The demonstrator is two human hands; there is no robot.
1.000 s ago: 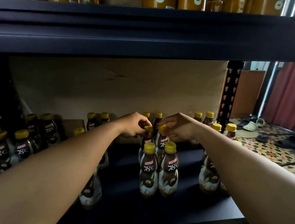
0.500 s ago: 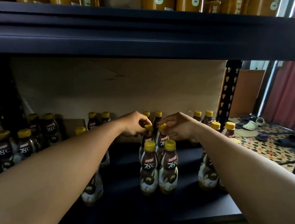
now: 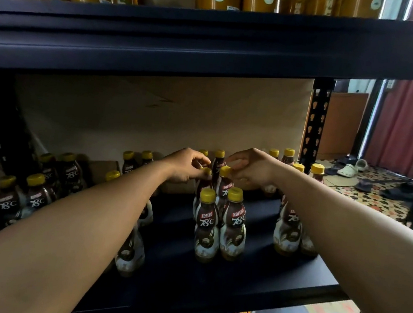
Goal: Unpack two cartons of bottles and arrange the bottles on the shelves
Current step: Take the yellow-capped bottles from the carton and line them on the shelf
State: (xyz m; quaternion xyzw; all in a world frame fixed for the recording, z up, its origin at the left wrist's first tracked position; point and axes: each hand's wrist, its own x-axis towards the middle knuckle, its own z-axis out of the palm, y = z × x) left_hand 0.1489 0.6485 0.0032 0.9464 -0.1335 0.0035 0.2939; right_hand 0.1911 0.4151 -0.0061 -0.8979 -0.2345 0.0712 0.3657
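Staying put since a second ago, left hand [image 3: 186,165] and right hand [image 3: 251,168] each pinch caps of two bottles [image 3: 227,187] behind the front pair [image 3: 206,224]; placement seems done

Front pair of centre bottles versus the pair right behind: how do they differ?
The front pair stands untouched; the rear pair is pinched at its caps, one by the left hand, one by the right hand. The front pair shows full labels; the rear pair is half hidden behind it. Both upright, yellow-capped.
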